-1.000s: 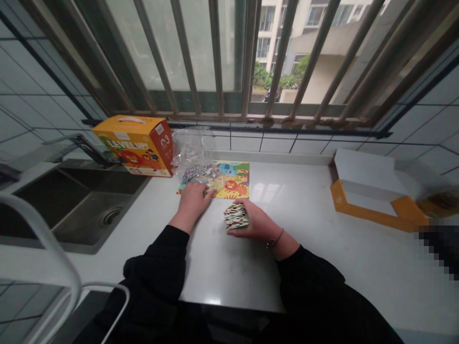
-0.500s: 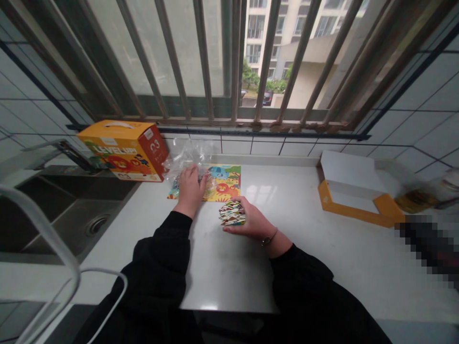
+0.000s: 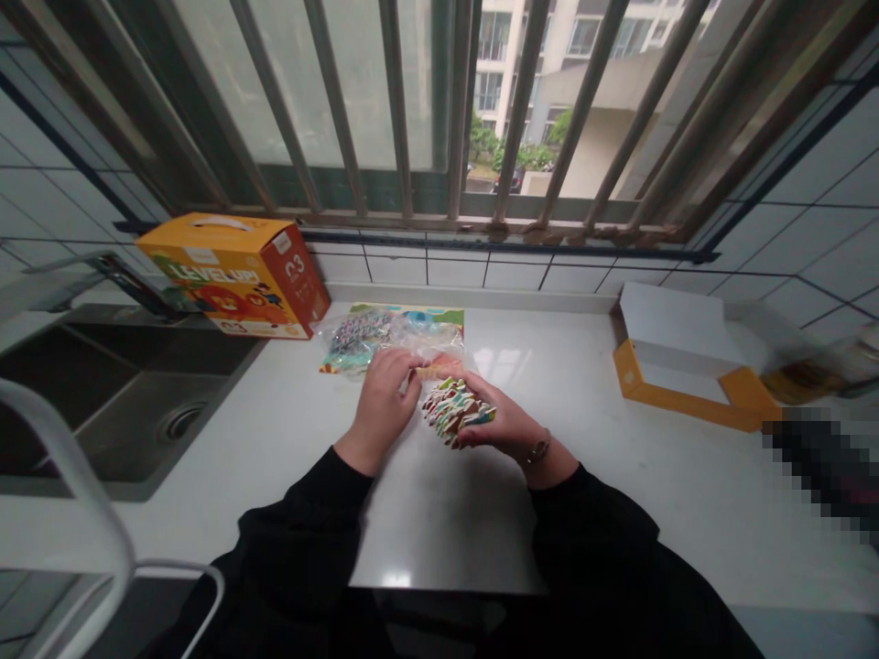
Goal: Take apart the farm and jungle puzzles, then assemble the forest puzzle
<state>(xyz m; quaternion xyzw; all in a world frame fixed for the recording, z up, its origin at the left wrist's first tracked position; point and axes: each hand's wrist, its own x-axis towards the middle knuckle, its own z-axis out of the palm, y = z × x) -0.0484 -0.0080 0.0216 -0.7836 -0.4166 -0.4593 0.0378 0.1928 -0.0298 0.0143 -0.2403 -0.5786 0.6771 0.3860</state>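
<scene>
My right hand (image 3: 504, 421) is wrapped around a stack of puzzle pieces (image 3: 457, 410), whose colourful, pale-edged layers face left. Close by on the left, my left hand (image 3: 385, 403) is closed on the near edge of a clear plastic bag (image 3: 429, 340); its fingertips are partly hidden. More small pieces (image 3: 361, 331) lie inside the bag at its left end. Underneath the bag is a bright picture sheet (image 3: 451, 318) with animals, mostly covered by the plastic.
An orange carton (image 3: 233, 279) with a handle stands at the back left, beside the sink (image 3: 137, 458). An opened white and orange box (image 3: 677, 394) lies on the right of the white counter (image 3: 583, 513). White tubing (image 3: 89, 494) crosses the lower left. Window bars (image 3: 398, 110) rise behind.
My left hand has come nearer and slightly right, from on top of the bag to its near edge. The bag now lies flatter across the sheet. The stack is tilted and shifted slightly right.
</scene>
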